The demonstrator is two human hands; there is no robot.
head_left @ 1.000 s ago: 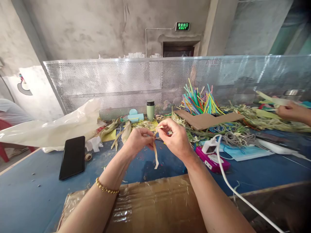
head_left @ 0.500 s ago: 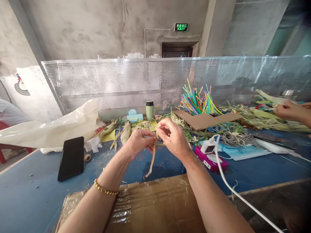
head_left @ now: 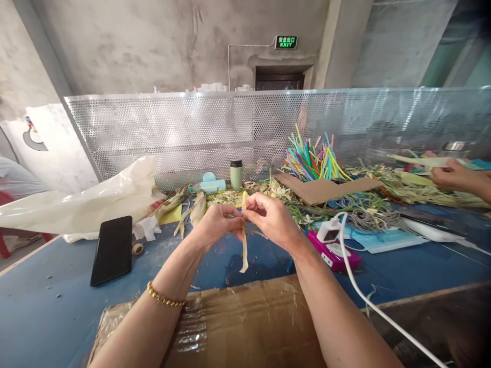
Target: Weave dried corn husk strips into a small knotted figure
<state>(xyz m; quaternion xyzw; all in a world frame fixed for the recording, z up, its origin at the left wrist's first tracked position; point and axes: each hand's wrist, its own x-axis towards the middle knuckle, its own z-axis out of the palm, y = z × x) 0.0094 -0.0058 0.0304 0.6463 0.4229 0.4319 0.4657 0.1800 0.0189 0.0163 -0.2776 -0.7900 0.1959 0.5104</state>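
Note:
Over the blue table, my left hand (head_left: 220, 221) and my right hand (head_left: 270, 219) meet fingertip to fingertip. Both are closed in a pinch on a pale corn husk strip (head_left: 244, 255). One end of it hangs straight down below my fingers, and a yellowish tip pokes up above them. The part between the fingertips is hidden. Just beyond my left hand lies a dried corn husk (head_left: 198, 208). Husk scraps (head_left: 228, 197) are spread behind my hands.
A black phone (head_left: 112, 250) lies left, near a plastic bag (head_left: 115, 194). Behind stand a green bottle (head_left: 236, 176) and colourful pipe cleaners (head_left: 312, 158). Right are a purple power strip (head_left: 337, 253) and another person's hand (head_left: 456, 176). Cardboard (head_left: 245, 322) lies in front.
My right hand has dropped slightly and shifted left. The strip's hanging end has swung from a slant to nearly vertical, and its yellowish tip now shows. At right, the other person's husk has turned.

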